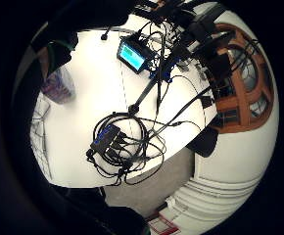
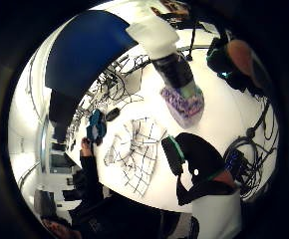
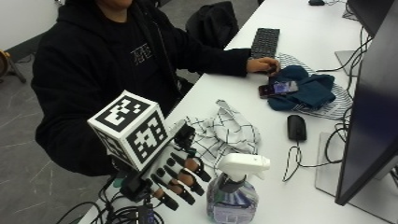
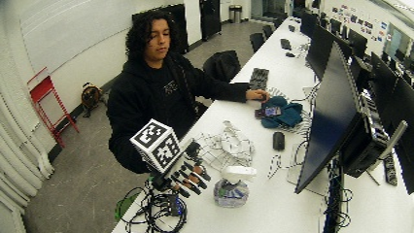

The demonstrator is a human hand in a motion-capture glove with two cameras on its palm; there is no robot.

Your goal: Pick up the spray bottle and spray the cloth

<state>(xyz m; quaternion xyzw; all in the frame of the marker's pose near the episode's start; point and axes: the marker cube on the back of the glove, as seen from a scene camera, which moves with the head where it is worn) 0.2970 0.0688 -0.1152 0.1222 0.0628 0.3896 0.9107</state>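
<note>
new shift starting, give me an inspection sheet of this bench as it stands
surface: white table, shared with computer gear
job's things: spray bottle upright near the table edge; checked cloth crumpled just behind it
clutter: mouse, keyboard, phone on a teal garment, monitor
grippers: gloved right hand beside the bottle, fingers loosely curled, holding nothing; bare hand rests by the phone
cables: a tangle at the near table edge
surroundings: red folding frame by the wall
</note>
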